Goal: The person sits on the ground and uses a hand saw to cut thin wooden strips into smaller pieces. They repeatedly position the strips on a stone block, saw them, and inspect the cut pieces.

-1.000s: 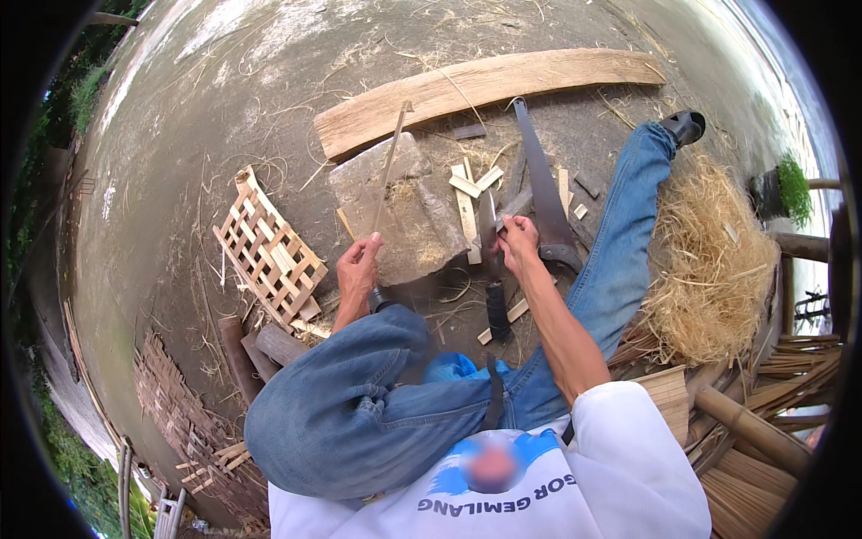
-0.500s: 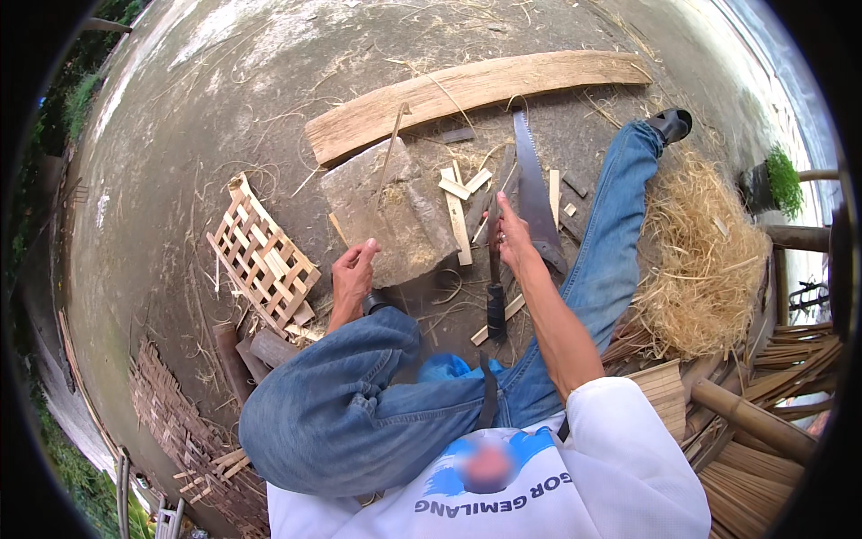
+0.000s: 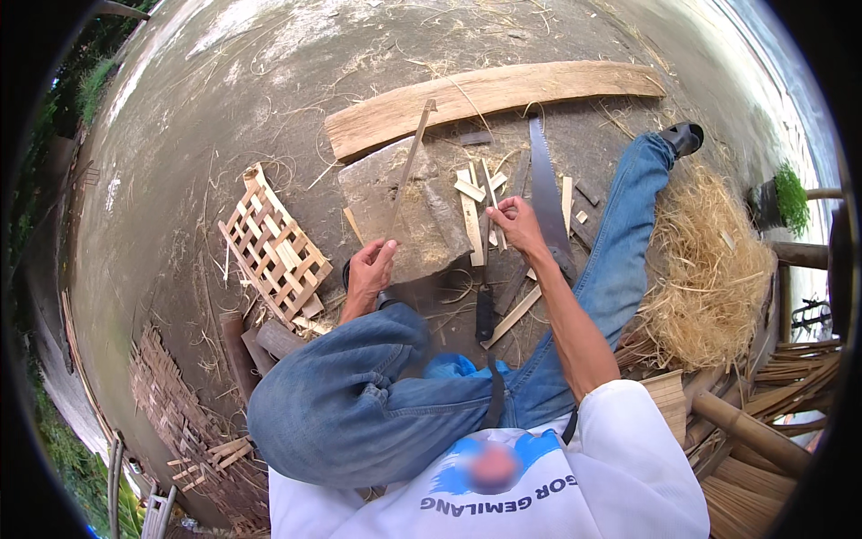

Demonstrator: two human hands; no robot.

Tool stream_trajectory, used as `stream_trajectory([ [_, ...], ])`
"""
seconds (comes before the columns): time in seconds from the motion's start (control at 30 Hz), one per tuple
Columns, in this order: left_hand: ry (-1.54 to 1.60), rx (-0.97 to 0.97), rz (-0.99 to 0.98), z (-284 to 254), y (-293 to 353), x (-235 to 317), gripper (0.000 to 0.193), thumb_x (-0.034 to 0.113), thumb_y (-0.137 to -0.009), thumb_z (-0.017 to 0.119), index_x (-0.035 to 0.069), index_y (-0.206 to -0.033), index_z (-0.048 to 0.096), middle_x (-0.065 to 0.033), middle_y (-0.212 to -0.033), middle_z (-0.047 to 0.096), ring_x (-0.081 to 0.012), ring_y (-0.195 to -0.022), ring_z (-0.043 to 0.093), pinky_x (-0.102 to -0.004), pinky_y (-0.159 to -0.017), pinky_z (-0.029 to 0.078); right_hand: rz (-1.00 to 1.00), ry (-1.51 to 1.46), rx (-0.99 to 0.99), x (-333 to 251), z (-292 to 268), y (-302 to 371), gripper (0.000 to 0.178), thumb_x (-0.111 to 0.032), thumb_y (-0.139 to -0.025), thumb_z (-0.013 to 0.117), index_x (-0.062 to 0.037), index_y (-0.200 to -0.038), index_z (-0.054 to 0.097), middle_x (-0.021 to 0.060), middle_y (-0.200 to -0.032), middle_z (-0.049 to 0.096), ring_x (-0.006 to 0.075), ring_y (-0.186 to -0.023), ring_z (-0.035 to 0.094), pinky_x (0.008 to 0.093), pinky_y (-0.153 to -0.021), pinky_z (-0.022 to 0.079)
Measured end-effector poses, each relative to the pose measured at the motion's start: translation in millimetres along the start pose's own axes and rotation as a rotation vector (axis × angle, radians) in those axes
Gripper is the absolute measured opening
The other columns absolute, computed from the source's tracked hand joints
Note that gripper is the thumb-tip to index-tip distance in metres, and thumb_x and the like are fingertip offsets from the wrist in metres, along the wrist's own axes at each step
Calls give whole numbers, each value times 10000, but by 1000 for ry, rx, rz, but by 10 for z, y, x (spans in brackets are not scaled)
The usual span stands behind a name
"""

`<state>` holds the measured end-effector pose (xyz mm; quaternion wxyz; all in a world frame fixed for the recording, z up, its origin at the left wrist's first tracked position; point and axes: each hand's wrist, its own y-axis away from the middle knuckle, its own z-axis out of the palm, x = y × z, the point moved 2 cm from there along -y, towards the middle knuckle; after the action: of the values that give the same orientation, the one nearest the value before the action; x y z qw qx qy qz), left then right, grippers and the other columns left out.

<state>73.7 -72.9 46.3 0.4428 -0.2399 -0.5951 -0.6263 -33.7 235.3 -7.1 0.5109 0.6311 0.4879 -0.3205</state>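
My left hand (image 3: 369, 275) is closed at the fingertips on the lower end of a thin bamboo strip (image 3: 412, 163). The strip rises over a flat stone block (image 3: 373, 193) and has a bent tip. To the right, my right hand (image 3: 518, 223) pinches a slim pale bamboo sliver (image 3: 494, 198) between thumb and fingers. Just below that hand lies a knife with a black-wrapped handle (image 3: 485, 314); its blade points away from me and is partly hidden. A handsaw (image 3: 546, 184) lies on the ground beyond my right hand, teeth up along its edge.
A long wooden plank (image 3: 494, 94) lies beyond the block. Short bamboo pieces (image 3: 469, 211) are scattered by the knife. On the left rests a woven lattice panel (image 3: 274, 247); on the right, a heap of shavings (image 3: 705, 269) beside my outstretched leg. Bamboo poles (image 3: 750, 431) stand lower right.
The view has shifted, so the ground items sit farther right. My right hand has moved lower and nearer the knife, and the sliver in it has turned. My left hand keeps the strip.
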Motion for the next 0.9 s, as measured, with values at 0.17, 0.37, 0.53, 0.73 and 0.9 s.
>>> stream_trajectory([
  [0.17,53,-73,25,11,16,4,343,245,-1004,664,2,-1245,643,84,-671,461,-17,-512,396,-210,-450,282,10,-101,169,-146,-3,38,295,-163,-930,725,-12,-1156,609,66,-902,713,107,-731,644,257,-693,523],
  [0.37,69,-123,29,71,20,-1,330,221,-1013,649,14,-1270,632,68,-693,480,-28,-531,414,-213,-465,302,120,-664,15,-446,677,399,461,-148,-977,685,-9,-1377,503,105,-1159,658,162,-969,671,301,-799,578],
  [0.53,75,-176,6,112,38,24,349,228,-1015,652,19,-1291,609,36,-729,511,-45,-552,445,-213,-484,337,217,-976,-139,-643,1258,519,483,-112,-976,685,-12,-1404,484,95,-1232,630,218,-1050,682,338,-915,588],
  [0.73,99,-167,-29,81,37,-38,358,224,-1012,660,15,-1296,600,9,-757,532,-60,-560,456,-218,-489,349,157,-1003,-165,-878,1402,476,478,-113,-983,681,-31,-1420,507,41,-1196,663,148,-1044,651,336,-907,556],
  [0.9,145,-189,-30,130,52,7,366,233,-1010,665,11,-1296,603,3,-772,539,-62,-565,457,-223,-488,349,123,-1058,-138,-897,1411,429,511,-114,-978,690,-40,-1452,514,29,-1187,680,135,-1045,644,321,-914,544],
])
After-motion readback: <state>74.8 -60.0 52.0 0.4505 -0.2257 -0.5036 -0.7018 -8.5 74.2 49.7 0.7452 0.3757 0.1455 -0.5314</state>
